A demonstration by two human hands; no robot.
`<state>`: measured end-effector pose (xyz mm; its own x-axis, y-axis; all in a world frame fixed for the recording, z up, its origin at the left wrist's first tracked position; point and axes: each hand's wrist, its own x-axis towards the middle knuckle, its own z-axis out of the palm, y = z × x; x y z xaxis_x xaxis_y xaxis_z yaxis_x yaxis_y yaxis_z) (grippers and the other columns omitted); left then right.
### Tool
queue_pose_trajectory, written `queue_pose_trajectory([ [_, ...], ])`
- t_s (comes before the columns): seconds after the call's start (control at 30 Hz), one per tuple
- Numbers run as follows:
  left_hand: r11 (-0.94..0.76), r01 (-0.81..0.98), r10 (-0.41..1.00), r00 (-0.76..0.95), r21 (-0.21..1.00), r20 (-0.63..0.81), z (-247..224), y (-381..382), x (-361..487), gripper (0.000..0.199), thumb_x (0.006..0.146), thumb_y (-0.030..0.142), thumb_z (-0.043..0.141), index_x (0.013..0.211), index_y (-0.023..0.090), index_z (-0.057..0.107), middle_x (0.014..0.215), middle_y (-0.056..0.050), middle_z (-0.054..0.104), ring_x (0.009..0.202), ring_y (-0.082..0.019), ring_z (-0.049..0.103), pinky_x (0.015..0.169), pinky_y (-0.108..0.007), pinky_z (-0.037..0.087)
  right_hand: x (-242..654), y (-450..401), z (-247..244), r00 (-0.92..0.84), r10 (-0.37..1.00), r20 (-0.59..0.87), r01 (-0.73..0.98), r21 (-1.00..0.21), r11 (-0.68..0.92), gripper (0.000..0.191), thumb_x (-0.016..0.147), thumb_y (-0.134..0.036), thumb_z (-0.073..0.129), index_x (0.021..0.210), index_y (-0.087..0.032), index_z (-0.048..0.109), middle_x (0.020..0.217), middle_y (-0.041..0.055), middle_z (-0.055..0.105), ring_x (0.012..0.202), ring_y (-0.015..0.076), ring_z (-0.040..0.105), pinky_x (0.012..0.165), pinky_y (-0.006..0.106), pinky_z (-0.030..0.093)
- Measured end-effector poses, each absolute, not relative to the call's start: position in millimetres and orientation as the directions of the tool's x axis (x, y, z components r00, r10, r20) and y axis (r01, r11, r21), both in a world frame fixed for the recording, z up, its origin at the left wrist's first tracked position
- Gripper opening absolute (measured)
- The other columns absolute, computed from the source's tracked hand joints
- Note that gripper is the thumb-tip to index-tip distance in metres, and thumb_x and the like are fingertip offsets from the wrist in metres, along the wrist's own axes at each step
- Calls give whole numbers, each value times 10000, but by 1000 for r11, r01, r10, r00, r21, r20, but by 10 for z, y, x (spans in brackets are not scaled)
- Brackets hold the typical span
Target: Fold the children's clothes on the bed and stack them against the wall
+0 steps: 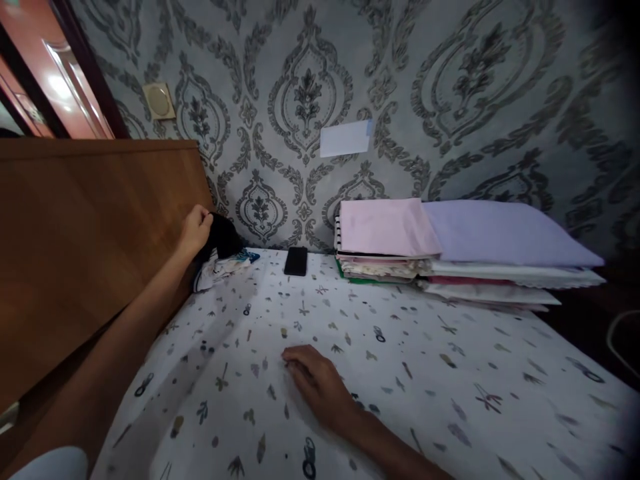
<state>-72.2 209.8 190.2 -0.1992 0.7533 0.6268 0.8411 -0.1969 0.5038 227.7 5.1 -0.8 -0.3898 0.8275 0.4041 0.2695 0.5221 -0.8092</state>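
At the far left corner of the bed, my left hand [196, 230] has its fingers pinched on a black cloth [223, 237]. A white garment with blue and dark print [220, 270] lies under and beside that cloth. My right hand [317, 383] rests over the patterned sheet [345, 333] near the middle, its fingers curled together; whether anything is inside them is hidden. Against the wall, a pile of folded clothes with a pink one on top [385, 227] stands beside a pile topped by a lilac cloth [495, 233].
A black phone [296, 261] lies on the sheet near the wall. The wooden headboard [100, 233] rises along the left side. On the wallpapered wall are a white paper [345, 139] and a round switch [159, 101]. A pale cable [620, 333] shows at the right.
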Motion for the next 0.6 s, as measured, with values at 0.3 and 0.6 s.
queue_pose_trajectory([
  [0.3, -85, 177, 948, 317, 981, 25, 1924, 561, 422, 241, 767, 357, 700, 718, 185, 537, 630, 46, 478, 515, -83, 437, 502, -199, 365, 2113, -137, 351, -271, 947, 170, -252, -962, 100, 693, 778, -568, 731, 1376, -309, 496, 1369, 89, 580, 1187, 255, 613, 974, 445, 538],
  [0.6, 219, -52, 907, 378, 974, -184, 1467, -24, 741, 268, 713, 335, 784, 818, 190, 585, 655, 51, 569, 520, -73, 525, 484, -170, 409, 2560, -380, 335, 5, 988, -155, -341, -929, -144, 493, 758, -515, 739, 1147, -262, 572, 1149, 73, 659, 1040, 252, 655, 801, 394, 587],
])
